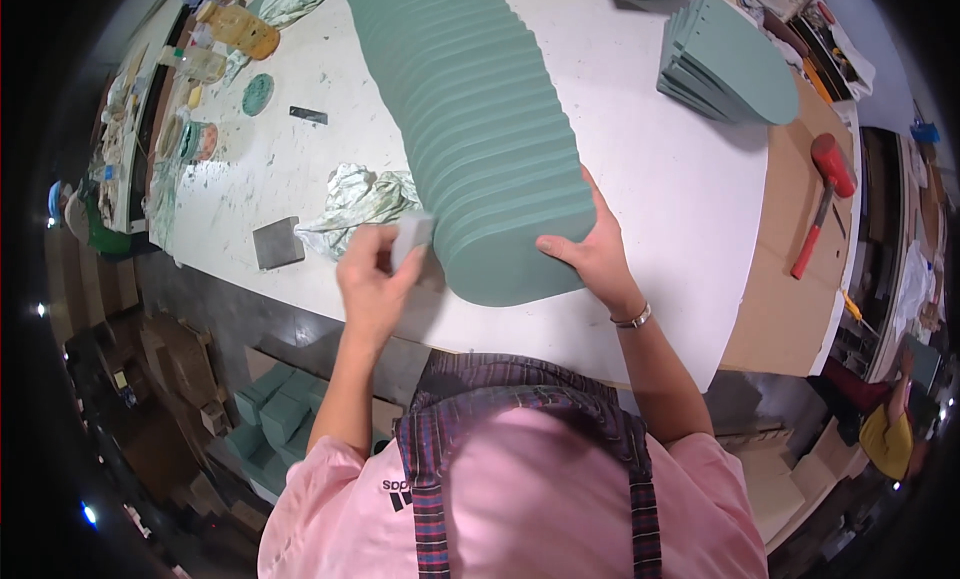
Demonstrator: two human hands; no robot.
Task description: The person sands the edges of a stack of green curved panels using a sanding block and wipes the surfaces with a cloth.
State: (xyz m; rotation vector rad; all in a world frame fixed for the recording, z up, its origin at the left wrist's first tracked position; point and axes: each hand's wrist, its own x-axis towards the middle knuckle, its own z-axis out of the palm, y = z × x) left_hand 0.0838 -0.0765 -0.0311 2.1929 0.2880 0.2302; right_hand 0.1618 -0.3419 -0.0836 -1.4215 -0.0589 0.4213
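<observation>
A long overlapping row of flat green pieces with rounded ends (500, 179) runs away from me across the white table. My right hand (598, 257) grips the right edge of the nearest pieces, its thumb on top and its other fingers largely hidden at the side. Pinched in my left hand (372, 279) is a pale grey-white block (410, 241), slightly blurred, up against the row's left edge near the rounded end. A crumpled, green-stained cloth (365, 204) lies just beyond that hand, with a grey square block (278, 244) to its left.
More green pieces (725, 64) are fanned out at the far right. A red mallet (825, 194) lies on brown cardboard (760, 309). Bottles (240, 29), a round green-stained lid (258, 94) and a small dark strip (308, 115) are at the left. Another person's arm (900, 389) shows at the right rim.
</observation>
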